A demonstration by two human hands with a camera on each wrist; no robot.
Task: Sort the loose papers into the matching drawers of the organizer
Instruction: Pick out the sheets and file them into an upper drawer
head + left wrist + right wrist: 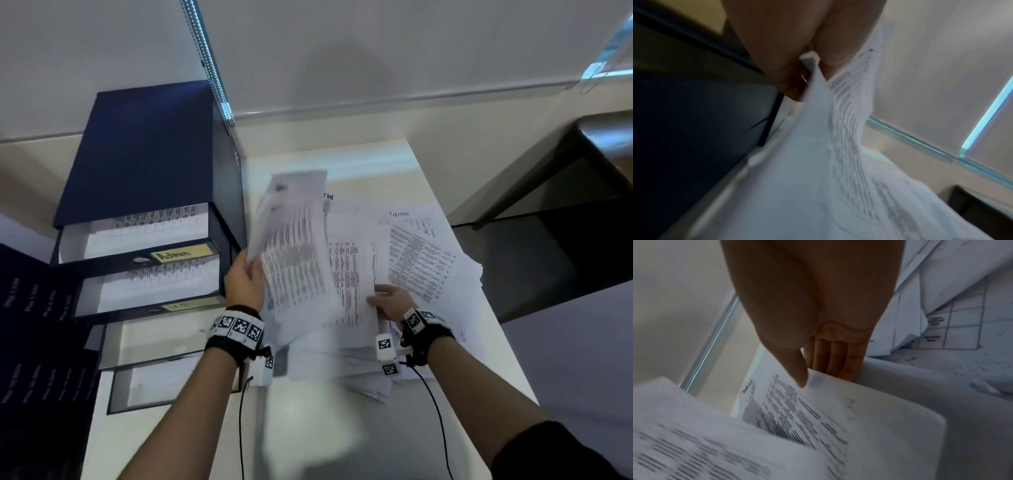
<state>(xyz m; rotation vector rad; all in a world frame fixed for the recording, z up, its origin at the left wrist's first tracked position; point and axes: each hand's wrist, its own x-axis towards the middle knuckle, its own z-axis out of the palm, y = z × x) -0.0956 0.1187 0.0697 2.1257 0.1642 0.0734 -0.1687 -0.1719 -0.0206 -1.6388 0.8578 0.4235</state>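
A dark blue organizer (144, 150) stands at the left of the white table (308, 428) with several drawers pulled out. One drawer carries a yellow "Admin" label (178, 255); the label below it (191, 304) is unreadable. A loose pile of printed papers (421, 260) covers the table to the right. My left hand (250, 263) pinches the left edge of a printed sheet (294, 253) and holds it up, blurred, over the pile; its fingers (777, 68) clamp that sheet (807, 162). My right hand (375, 298) lies on the pile, thumb (799, 374) on top of a sheet's (879, 418) edge, fingers (836, 358) under it.
The upper two drawers hold table-printed sheets (161, 222). A dark panel with white lettering (34, 342) stands left of the organizer. A dark low table (589, 164) sits beyond the table's right edge. Black cables (435, 411) hang from both wrists. A wall runs behind.
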